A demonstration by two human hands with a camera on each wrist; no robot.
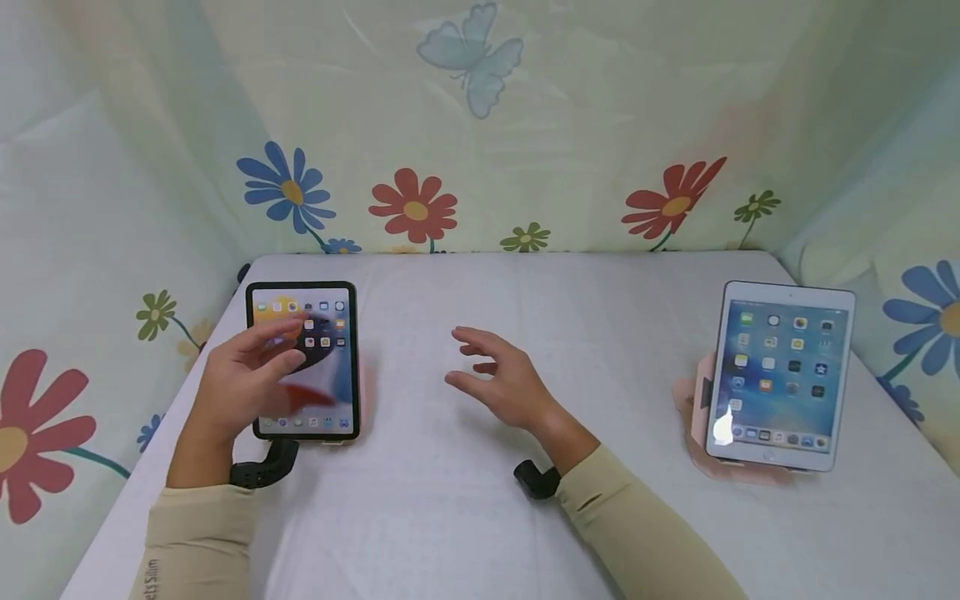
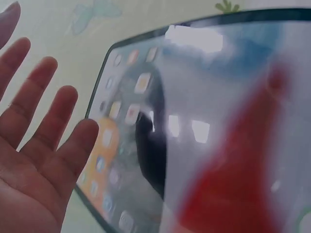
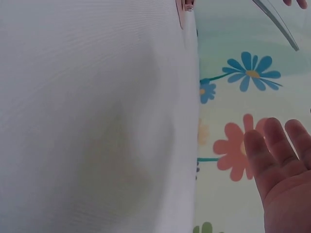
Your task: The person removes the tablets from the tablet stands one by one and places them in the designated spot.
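A black-framed tablet (image 1: 341,392) stands on a stand at the left of the table, its home screen lit with rows of app icons. In front of its left part is my left hand (image 1: 243,375), fingers loosely bent and holding nothing. The left wrist view shows that hand (image 2: 39,131) with fingers spread beside the tablet's screen (image 2: 194,121). My right hand (image 1: 506,379) hovers over the middle of the table, fingers and thumb apart, nothing between them. In the right wrist view the right hand's fingers (image 3: 272,160) are relaxed above the table's edge.
A white-framed tablet (image 1: 780,375) with a lit home screen leans on a pink stand (image 1: 701,442) at the right. The table (image 1: 525,300) has a white cloth. Behind and at both sides hangs a curtain (image 1: 570,100) printed with flowers and a butterfly.
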